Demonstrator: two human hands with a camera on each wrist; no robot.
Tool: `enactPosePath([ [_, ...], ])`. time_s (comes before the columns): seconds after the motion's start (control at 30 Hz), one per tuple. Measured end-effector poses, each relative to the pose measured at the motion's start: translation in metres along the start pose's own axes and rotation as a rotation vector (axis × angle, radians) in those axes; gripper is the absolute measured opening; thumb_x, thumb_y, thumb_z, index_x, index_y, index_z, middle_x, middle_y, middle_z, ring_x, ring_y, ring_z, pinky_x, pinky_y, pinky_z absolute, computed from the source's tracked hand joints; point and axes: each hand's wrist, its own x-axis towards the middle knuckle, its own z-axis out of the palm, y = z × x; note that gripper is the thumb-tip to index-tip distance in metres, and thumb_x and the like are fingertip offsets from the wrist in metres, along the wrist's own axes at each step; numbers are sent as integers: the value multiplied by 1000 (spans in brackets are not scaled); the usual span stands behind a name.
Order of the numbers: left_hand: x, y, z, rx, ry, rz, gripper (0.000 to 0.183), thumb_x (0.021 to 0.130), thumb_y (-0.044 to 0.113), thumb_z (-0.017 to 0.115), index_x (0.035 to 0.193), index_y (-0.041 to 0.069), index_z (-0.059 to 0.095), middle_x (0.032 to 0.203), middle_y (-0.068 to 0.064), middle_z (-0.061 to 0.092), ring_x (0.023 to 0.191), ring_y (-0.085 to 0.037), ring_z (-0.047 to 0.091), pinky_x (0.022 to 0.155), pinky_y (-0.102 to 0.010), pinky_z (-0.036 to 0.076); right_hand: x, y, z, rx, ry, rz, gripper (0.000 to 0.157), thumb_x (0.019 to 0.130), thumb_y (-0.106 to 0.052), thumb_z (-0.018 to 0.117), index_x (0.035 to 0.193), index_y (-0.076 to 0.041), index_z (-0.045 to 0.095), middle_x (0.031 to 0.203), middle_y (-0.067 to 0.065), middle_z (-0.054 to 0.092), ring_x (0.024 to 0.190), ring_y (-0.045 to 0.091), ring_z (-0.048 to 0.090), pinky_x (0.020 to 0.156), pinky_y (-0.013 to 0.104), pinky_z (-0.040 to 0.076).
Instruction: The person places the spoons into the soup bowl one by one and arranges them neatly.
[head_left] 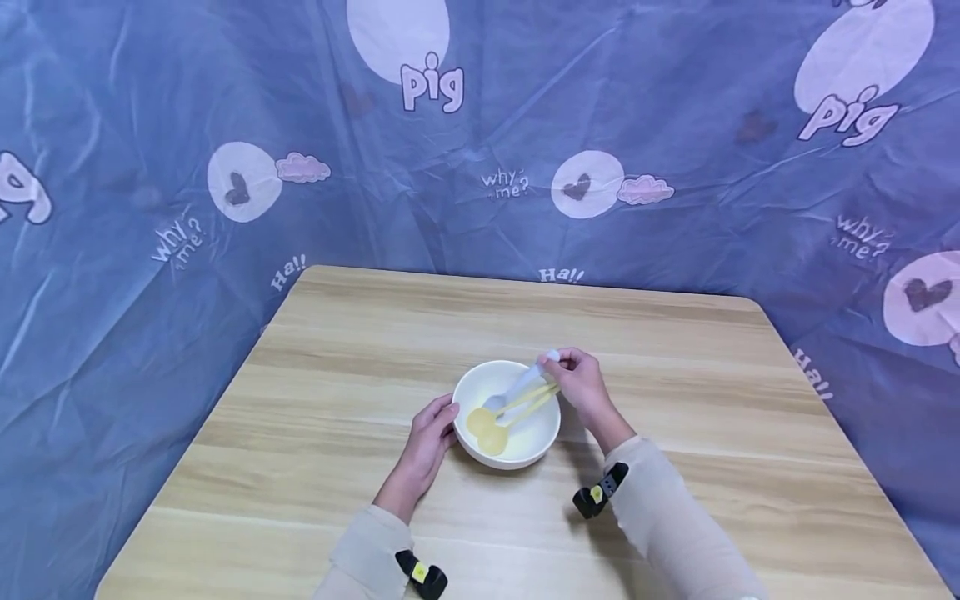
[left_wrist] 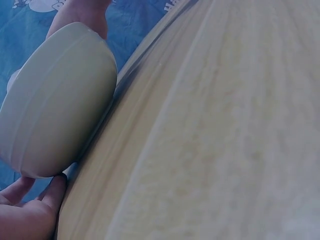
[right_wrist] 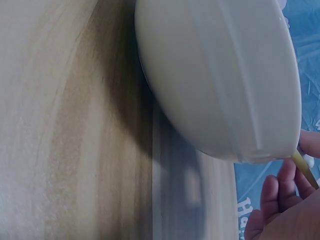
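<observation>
A white bowl (head_left: 504, 462) stands on the wooden table, with two yellow spoons (head_left: 492, 439) and a pale grey-white spoon (head_left: 525, 382) leaning in it. My left hand (head_left: 429, 440) grips the bowl's left side, its thumb at the rim and its fingers against the outer wall. At the far right rim, my right hand (head_left: 581, 379) pinches the pale spoon's handle near its end. Both yellow handles rest over the rim just below that hand. In the right wrist view one yellow handle (right_wrist: 304, 167) juts past the bowl beside the fingers; the pale spoon's bowl is partly hidden.
The light wooden table (head_left: 337, 367) extends around the bowl on all sides. Behind it and along both sides hangs a blue printed cloth (head_left: 480, 225). Black straps with small devices (head_left: 600, 492) sit on both wrists over pale sleeves.
</observation>
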Motion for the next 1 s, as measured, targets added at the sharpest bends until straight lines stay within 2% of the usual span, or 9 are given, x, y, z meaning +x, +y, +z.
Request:
enactPosePath([
  [0.1,-1,0,0,14,-6,-9,54,95,28,52,138,-3,40,140,-22,43,122,-30,49,101,-35,44,-1,1,-3,-24,-28,12,19,88,-16,65,95,0,57,82,2,51,75,12,49,60,17,45],
  [0.23,-1,2,1,24,-33,-10,57,95,32,52,138,-2,39,141,-22,42,124,-31,48,103,-36,42,-1,2,-9,-75,-66,-9,23,90,-20,63,100,1,59,86,4,53,78,14,50,63,19,46],
  [0.37,-1,5,2,22,-46,-12,56,96,30,51,139,-2,38,142,-22,40,128,-34,44,107,-41,38,0,2,-19,-134,-80,-55,34,93,-27,58,111,2,60,99,10,59,88,16,52,73,21,47],
  [0.53,-3,8,1,33,-40,-11,55,96,29,50,139,-3,37,143,-23,39,130,-34,42,109,-42,36,0,4,-35,-150,-68,-82,40,95,-29,53,119,4,58,117,19,60,105,23,54,90,29,44],
  [0.8,-3,10,-1,29,-27,-22,53,96,28,50,138,-4,39,142,-23,41,128,-34,44,107,-41,38,5,7,-60,-207,-64,-79,46,98,-31,48,127,5,52,123,24,57,117,32,50,100,41,41],
  [0.9,1,17,-4,41,-35,-46,52,96,28,48,139,-1,39,139,-23,43,125,-33,45,104,-40,40,11,5,-67,-267,-70,-92,50,99,-32,46,131,7,48,127,26,54,120,35,49,102,44,41],
  [1.0,10,35,-12,135,-19,-62,55,96,31,47,142,4,35,139,-21,44,125,-34,45,105,-43,40,20,0,-74,-399,-77,-139,55,99,-36,45,134,6,44,131,27,51,123,38,47,104,48,39],
])
